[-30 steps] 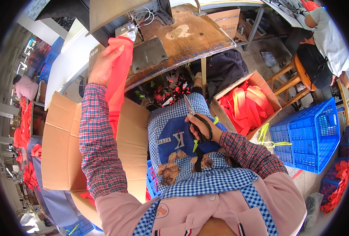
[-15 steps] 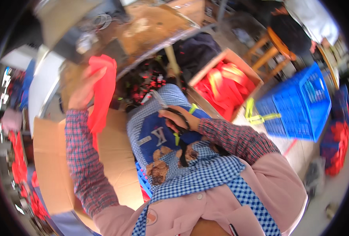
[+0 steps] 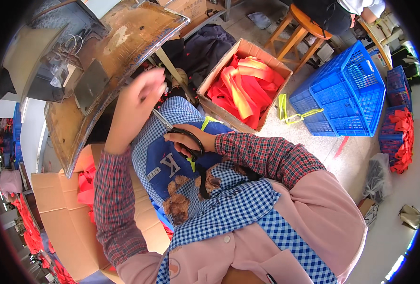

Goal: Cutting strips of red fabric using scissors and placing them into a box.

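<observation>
My right hand (image 3: 187, 140) grips black-handled scissors (image 3: 198, 147) over my lap, their metal blades pointing up and left. My left hand (image 3: 136, 102) is raised just left of the blades, fingers loosely bent and apart, with nothing visible in it. Below my left forearm, red cloth (image 3: 86, 187) lies in an open cardboard box (image 3: 61, 203). A blue checked apron (image 3: 233, 208) with bear pictures covers my lap, and a black strap (image 3: 203, 182) and a bit of yellow-green ribbon hang near my right hand.
A worn wooden table (image 3: 125, 28) stands at the far left. Ahead, a carton (image 3: 241, 125) holds red strips. Farther right are a blue plastic crate (image 3: 330, 97), yellow-green straps (image 3: 295, 116), a wooden stool (image 3: 307, 21) and another person's hand and sleeve (image 3: 368, 12).
My left hand has let go of the red cloth strip and moved right, near the scissors. Red cloth now shows in the left box. My right hand still holds the scissors; the view has shifted.
</observation>
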`<state>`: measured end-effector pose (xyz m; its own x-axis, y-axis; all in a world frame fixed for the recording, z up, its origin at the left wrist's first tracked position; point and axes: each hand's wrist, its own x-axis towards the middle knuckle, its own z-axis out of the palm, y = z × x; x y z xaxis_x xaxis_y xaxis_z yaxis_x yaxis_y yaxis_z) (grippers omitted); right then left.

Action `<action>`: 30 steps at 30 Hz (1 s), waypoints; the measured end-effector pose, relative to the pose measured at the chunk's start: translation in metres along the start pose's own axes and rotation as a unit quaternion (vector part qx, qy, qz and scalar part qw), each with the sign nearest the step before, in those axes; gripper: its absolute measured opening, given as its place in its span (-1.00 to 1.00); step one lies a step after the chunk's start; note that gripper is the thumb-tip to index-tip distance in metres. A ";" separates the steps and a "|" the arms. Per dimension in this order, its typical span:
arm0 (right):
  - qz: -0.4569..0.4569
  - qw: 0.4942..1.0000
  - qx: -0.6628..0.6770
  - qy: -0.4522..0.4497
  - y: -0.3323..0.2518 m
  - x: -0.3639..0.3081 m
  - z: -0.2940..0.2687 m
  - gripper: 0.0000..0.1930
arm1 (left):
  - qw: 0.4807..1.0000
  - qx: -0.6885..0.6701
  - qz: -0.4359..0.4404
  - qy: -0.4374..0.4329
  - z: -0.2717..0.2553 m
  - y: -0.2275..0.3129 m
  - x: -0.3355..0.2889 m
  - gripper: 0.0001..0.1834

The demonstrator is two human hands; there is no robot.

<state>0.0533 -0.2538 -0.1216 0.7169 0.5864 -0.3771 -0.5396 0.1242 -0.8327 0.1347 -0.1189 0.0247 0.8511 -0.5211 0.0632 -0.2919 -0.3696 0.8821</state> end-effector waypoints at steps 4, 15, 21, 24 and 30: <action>-0.003 0.999 0.030 0.020 -0.010 -0.008 -0.007 -0.66 | 0.992 0.063 -0.101 0.031 -0.033 -0.036 -0.075 -0.70; -0.134 0.760 -0.400 0.495 0.025 -0.014 -0.228 -0.56 | 0.841 0.023 -0.274 0.466 -0.128 -0.109 -0.262 -0.53; -0.099 0.715 -0.306 0.621 0.075 0.028 -0.346 -0.40 | 0.774 -0.055 -0.344 0.528 -0.126 -0.160 -0.300 -0.51; -0.089 0.724 -0.274 0.627 0.104 0.063 -0.374 -0.36 | 0.795 -0.086 -0.339 0.495 -0.131 -0.169 -0.331 -0.50; 0.010 0.790 -0.254 0.557 0.174 0.109 -0.397 -0.43 | 0.748 -0.219 -0.397 0.484 -0.119 -0.159 -0.326 -0.44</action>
<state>0.2128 -0.4857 -0.4684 0.8068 -0.5203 -0.2798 -0.5121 -0.3799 -0.7703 -0.0448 0.2013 -0.0803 0.6589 0.6094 -0.4411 0.4640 0.1323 0.8759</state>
